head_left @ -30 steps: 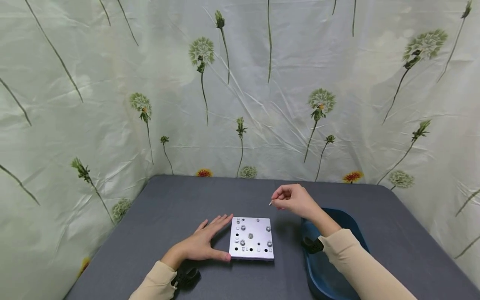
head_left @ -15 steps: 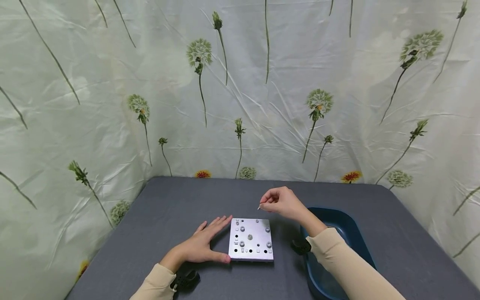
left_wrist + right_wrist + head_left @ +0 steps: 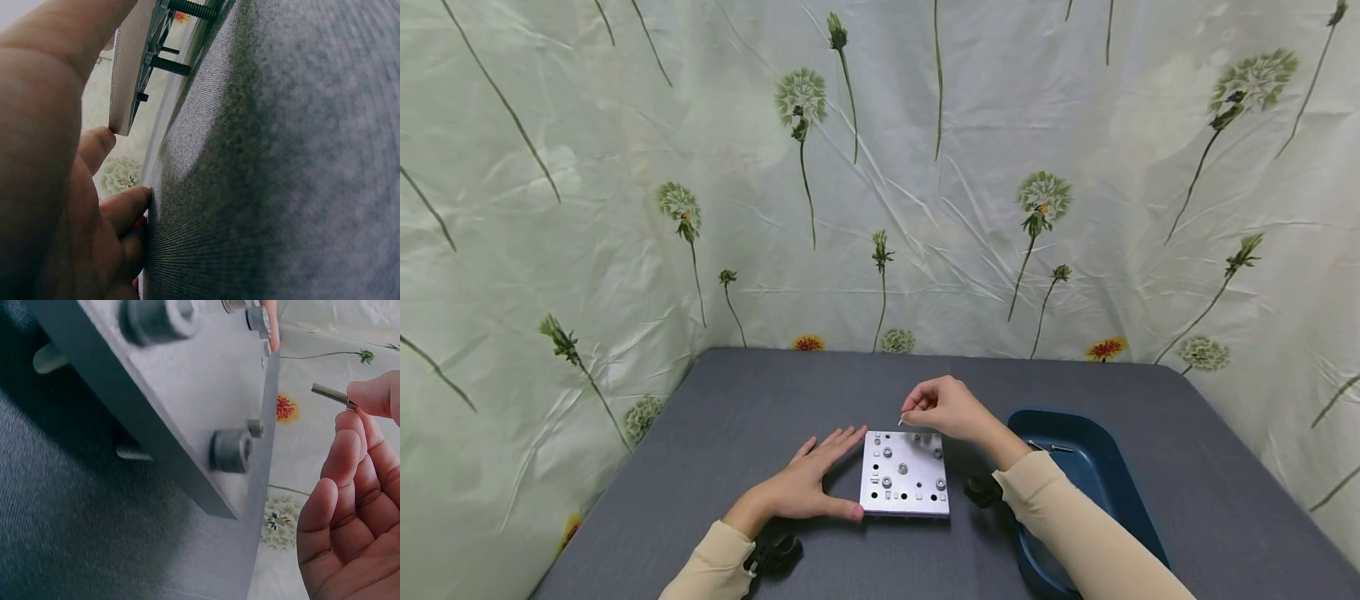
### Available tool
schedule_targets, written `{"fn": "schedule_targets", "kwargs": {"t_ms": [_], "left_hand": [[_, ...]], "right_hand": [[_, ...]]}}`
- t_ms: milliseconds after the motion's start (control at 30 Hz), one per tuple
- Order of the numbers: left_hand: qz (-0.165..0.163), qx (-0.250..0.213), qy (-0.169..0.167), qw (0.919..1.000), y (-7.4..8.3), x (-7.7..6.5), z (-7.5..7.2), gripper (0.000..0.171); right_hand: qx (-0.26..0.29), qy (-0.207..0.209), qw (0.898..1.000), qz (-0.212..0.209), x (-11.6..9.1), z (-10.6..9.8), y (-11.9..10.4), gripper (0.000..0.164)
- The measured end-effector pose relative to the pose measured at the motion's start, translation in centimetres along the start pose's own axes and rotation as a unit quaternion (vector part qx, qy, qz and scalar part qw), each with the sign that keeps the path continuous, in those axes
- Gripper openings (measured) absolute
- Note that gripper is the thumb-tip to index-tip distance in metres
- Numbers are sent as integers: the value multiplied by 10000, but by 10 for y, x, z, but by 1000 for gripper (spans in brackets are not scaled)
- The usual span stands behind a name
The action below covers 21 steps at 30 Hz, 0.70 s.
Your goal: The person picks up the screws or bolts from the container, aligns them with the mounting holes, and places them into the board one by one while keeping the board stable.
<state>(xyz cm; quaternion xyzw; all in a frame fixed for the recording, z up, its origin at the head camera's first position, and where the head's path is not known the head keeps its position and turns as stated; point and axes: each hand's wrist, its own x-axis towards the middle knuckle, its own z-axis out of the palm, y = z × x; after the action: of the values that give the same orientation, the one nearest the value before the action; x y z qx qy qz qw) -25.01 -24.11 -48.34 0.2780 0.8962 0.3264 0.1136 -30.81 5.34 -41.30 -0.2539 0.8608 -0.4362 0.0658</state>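
Observation:
A square silver metal plate (image 3: 917,456) sits on the table, with several socket-head screws in it and dark holes along its near side. In the left wrist view, threaded shanks stick out below it, holding its body off the cloth. My left hand (image 3: 808,483) lies at the plate's left side, fingers spread, with thumb and index finger touching its left corners. Above the plate's far edge, my right hand (image 3: 949,408) pinches a small screw (image 3: 331,394) between thumb and index finger. Its threaded end points away from the fingertips; the head is mostly covered by them.
A blue tray (image 3: 1120,475) stands right of the plate, partly under the right forearm. A few screws (image 3: 1060,448) lie at its far end. Dark grey cloth covers the table (image 3: 805,392), and a flowered curtain (image 3: 955,208) hangs behind it.
My right hand has moved left with the screw, from beyond the plate's right corner to above its far edge. More of the tray shows. My left hand stays at the plate.

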Motion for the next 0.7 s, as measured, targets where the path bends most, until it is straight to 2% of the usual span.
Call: {"fn": "schedule_targets", "kwargs": {"t_ms": [433,700], "left_hand": [[-52,13,-14,10000,-1,0,0,116],[-6,75,-24,10000,1,-1,-1,116]], "right_hand": [[-112,-71,9998,134,6,11,0,9],[42,-243,9996,120,7,16,4,10]]}}
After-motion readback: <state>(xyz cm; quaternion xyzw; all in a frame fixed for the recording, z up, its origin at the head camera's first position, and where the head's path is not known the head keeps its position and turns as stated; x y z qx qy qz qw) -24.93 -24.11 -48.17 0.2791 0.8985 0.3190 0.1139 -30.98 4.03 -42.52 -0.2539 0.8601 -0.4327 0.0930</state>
